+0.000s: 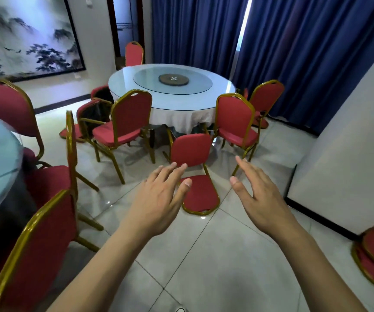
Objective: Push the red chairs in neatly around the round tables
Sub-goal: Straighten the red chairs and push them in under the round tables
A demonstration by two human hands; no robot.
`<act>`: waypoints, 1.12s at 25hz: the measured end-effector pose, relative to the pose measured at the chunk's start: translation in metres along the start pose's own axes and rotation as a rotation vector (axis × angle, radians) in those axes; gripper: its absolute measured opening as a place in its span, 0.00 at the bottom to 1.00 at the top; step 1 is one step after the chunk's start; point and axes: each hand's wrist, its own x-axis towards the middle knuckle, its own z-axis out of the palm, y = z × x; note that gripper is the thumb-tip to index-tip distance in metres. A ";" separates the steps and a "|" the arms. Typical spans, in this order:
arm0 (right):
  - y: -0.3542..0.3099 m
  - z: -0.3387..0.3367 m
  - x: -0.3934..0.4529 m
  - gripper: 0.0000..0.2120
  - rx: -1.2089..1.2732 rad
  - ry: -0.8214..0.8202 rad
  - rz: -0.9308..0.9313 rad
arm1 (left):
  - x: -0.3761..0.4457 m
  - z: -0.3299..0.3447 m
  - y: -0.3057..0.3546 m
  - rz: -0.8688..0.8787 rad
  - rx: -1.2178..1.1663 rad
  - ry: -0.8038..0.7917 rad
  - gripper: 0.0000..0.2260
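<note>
- Nearest are the two bare forearms, reaching forward and down over the tiled floor; the left hand and right hand are both spread flat, fingers apart, holding nothing.
- Between and just beyond the fingertips lies a tipped chair, on its back: backrest flat on the tiles under the left thumb's line, seat standing up, legs pointing toward the round table.
- Neither hand looks to touch it yet, though overlap makes that hard to tell.
- Left of the left hand, a standing chair is angled away from the table; beyond the right hand another chair also sits pulled out.
- Handling, as a judgement: a stiff metal frame with padded seat, likely light enough for two hands, awkward rather than heavy.
- Best hold is probably the gold frame at the backrest's top curve and a side rail, not the soft padding, which would give.
- The legs may skid or scrape on glossy tile, so lift upright first, then slide in by the backrest.
</note>
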 end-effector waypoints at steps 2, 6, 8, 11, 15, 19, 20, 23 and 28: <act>0.025 -0.005 0.042 0.29 -0.001 -0.002 -0.005 | 0.051 0.011 0.006 -0.003 -0.004 0.010 0.33; 0.076 -0.017 0.115 0.28 -0.001 0.001 0.016 | 0.146 0.032 0.012 0.006 0.012 0.011 0.31; 0.100 -0.023 0.147 0.28 -0.009 0.002 0.016 | 0.180 0.043 0.016 0.004 0.032 -0.004 0.31; 0.136 -0.025 0.205 0.28 0.002 -0.008 -0.015 | 0.231 0.065 0.016 -0.028 0.052 -0.014 0.31; 0.182 -0.021 0.288 0.30 0.048 -0.056 -0.073 | 0.297 0.093 0.014 -0.109 0.082 -0.002 0.30; 0.243 -0.022 0.371 0.32 0.071 -0.119 -0.107 | 0.368 0.131 0.024 -0.202 0.091 0.025 0.29; 0.257 -0.021 0.389 0.32 0.067 -0.137 -0.118 | 0.384 0.142 0.027 -0.223 0.093 0.039 0.29; 0.300 -0.006 0.437 0.30 0.054 -0.190 -0.148 | 0.422 0.181 0.030 -0.274 0.099 0.070 0.28; 0.358 0.038 0.495 0.30 0.014 -0.281 -0.147 | 0.455 0.240 0.008 -0.400 0.114 0.018 0.27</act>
